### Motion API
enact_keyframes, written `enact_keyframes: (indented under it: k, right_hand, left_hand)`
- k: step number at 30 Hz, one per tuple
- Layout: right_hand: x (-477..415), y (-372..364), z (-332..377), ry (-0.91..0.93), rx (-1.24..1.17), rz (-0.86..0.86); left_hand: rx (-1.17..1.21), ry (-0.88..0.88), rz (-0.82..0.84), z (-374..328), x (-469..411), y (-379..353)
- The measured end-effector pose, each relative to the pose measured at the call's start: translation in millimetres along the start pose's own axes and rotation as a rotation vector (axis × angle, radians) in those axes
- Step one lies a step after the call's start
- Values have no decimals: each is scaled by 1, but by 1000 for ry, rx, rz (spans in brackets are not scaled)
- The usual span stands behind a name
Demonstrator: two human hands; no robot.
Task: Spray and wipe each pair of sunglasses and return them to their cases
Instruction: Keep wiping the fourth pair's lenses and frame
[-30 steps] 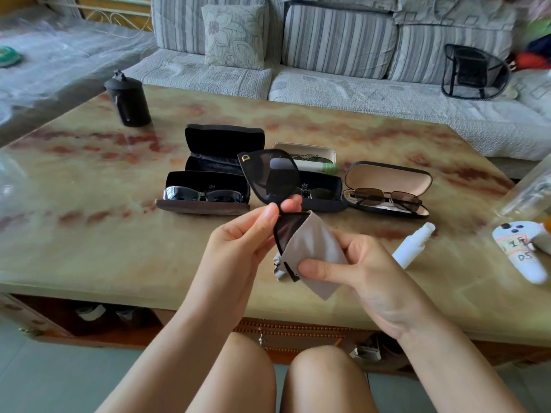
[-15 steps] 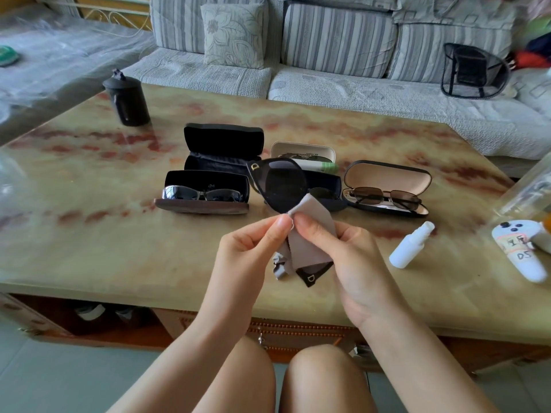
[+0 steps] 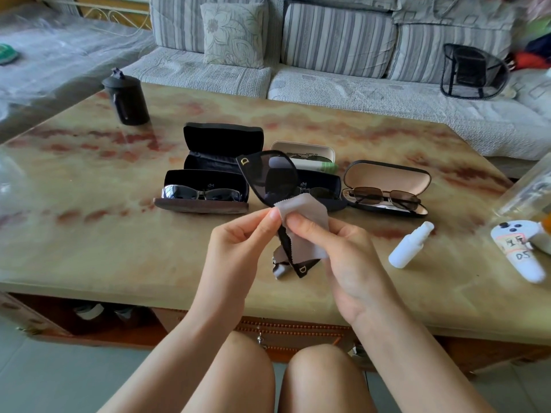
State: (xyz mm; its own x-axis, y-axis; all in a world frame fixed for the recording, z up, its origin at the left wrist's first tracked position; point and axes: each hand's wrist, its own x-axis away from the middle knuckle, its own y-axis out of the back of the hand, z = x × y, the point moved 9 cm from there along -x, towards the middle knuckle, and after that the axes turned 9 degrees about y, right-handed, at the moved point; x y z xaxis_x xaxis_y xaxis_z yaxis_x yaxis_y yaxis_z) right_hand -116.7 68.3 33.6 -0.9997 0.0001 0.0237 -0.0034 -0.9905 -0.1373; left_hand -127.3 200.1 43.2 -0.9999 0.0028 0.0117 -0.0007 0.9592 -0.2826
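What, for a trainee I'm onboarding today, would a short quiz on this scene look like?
1. True or false: the white plastic spray bottle stands upright on the marble-patterned table.
2. What does the right hand hold against the black plastic sunglasses with gold logos? A) a grey microfibre cloth B) a yellow sponge C) a paper tissue
3. Fill in: the brown-lensed metal-framed sunglasses lie in an open black case whose lining is ___.
Key: 1 false, it lies on its side; 2 A; 3 tan.
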Motion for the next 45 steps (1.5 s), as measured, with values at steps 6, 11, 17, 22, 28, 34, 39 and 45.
enact_keyframes:
  k: [6, 11, 17, 22, 28, 34, 39, 45]
  right_hand:
    - [4, -1, 3, 15, 47, 27]
    - [3, 1, 9, 62, -15, 3]
    - [3, 1, 17, 126, -83, 47]
    - [3, 7, 10, 106, -41, 41]
    - [7, 8, 9, 109, 4, 129]
    - [7, 1, 7, 87, 94, 215]
    - [4, 2, 11, 91, 120, 176]
    - [-1, 3, 14, 77, 28, 78]
  left_hand:
    - [-93, -23, 6, -3, 1, 0]
    - [-31, 37, 30, -2, -3, -1]
    - [71, 34, 10, -8, -2, -5]
    - [101, 70, -23, -6, -2, -1]
    - [164, 71, -46, -10, -5, 2]
    - [126, 71, -53, -2, -2, 2]
    - [2, 56, -5, -5, 0, -5]
    - [-11, 40, -21, -5, -1, -1]
